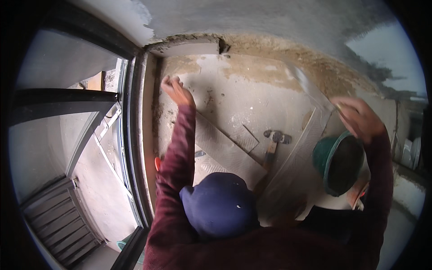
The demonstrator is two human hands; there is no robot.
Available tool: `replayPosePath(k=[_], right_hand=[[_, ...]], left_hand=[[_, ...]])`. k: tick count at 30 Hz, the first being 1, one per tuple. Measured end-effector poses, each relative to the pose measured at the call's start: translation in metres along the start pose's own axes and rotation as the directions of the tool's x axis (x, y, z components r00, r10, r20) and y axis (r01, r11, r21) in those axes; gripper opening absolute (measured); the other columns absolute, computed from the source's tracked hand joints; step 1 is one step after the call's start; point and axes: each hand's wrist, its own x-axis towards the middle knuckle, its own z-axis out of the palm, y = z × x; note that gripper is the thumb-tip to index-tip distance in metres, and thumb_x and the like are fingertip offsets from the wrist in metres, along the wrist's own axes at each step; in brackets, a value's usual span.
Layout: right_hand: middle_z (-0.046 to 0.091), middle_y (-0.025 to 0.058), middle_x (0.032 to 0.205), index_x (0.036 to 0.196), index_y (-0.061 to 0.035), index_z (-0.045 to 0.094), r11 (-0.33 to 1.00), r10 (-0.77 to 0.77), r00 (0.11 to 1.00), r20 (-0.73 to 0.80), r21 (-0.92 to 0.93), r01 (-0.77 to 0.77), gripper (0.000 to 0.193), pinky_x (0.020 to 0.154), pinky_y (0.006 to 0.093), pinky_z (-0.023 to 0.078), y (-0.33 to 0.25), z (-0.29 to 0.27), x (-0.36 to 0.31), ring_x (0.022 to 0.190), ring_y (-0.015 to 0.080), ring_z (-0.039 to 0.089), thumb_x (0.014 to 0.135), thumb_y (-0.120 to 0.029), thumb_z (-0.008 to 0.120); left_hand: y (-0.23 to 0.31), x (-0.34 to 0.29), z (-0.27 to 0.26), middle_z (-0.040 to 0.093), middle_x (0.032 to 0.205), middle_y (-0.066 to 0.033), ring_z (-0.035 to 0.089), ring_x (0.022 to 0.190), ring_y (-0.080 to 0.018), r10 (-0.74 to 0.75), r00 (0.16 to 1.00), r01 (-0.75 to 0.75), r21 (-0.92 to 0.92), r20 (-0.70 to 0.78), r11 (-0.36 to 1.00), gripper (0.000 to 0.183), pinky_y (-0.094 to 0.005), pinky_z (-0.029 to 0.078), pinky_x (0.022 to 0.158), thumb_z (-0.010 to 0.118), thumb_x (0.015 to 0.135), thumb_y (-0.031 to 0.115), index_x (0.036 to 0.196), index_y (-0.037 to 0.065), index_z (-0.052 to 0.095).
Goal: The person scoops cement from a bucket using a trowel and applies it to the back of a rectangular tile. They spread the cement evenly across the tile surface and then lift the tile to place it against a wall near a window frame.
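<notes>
My left hand (pixel 178 91) hangs over the far left of the floor, fingers loosely bent, apart and holding nothing. At the right, my right hand (pixel 362 119) is smeared by motion above a green bucket (pixel 325 157) with a dark inside. A pale, blurred strip (pixel 306 85) runs from its fingertips toward the far wall; its kind is unclear. Below lies a long ridged tile strip (pixel 294 157). Between my hands a hammer (pixel 277 136) rests on the floor, beside another tile strip (pixel 229 148) and a small ridged tile piece (pixel 245 138).
A dark-framed glass door (pixel 135 112) stands along the left. At the far side is a rough, partly plastered wall (pixel 279 49) with a low ledge (pixel 189 48). A dark blue rounded cloth shape (pixel 220 204) covers the lower middle. Something orange (pixel 157 163) shows beside my left sleeve.
</notes>
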Motion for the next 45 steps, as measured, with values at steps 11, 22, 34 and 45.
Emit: replayPosePath(k=[11,22,34,45], right_hand=[[0.057,0.0013,0.085,0.131,0.0037,0.051,0.964,0.256,0.772,-0.581,0.21,-0.162,0.05,0.049,0.0189,0.033,0.106,0.013,-0.226,0.058,0.0042,0.047,0.099,-0.035,0.053],[0.063,0.0079,0.093,0.129,0.0037,0.054,0.807,0.569,0.689,-0.449,0.466,-0.362,0.039,0.067,0.0205,0.044,0.108,0.021,-0.286,0.073,0.0092,0.057,0.093,-0.012,0.052],[0.066,0.0179,0.111,0.128,-0.001,0.055,0.875,0.235,0.95,-0.206,-0.381,-0.299,0.051,0.088,0.0369,0.049,0.144,-0.001,-0.238,0.101,0.0274,0.065,0.079,-0.008,0.067],[0.066,0.0201,0.105,0.128,-0.0073,0.053,0.715,0.333,0.91,-0.247,-0.564,-0.414,0.054,0.088,0.0493,0.047,0.214,0.007,-0.242,0.102,0.0424,0.062,0.077,-0.011,0.071]], left_hand=[[-0.025,0.063,0.104,0.051,0.083,-0.0082,0.045,0.061,-0.0156,-0.524,0.842,0.399,-0.506,-0.129,0.765,0.05,-0.0277,0.043,0.052,0.028,0.103,0.054,0.138,0.018,0.035],[-0.05,0.087,0.086,0.048,0.08,-0.0057,0.042,0.058,-0.0156,-0.673,0.726,0.47,-0.612,-0.141,0.636,0.069,-0.0316,0.041,0.051,0.021,0.1,0.067,0.139,0.012,0.038],[-0.043,0.049,0.088,0.049,0.076,-0.0029,0.046,0.06,-0.0145,-0.579,0.815,0.519,-0.483,0.03,0.705,0.051,-0.0311,0.043,0.053,0.037,0.103,0.049,0.133,0.008,0.044],[0.056,-0.116,0.014,0.062,0.084,-0.0012,0.059,0.071,-0.0109,-0.429,0.265,0.15,0.403,0.863,0.903,0.04,-0.0246,0.05,0.066,0.055,0.1,0.041,0.116,0.005,0.06]])
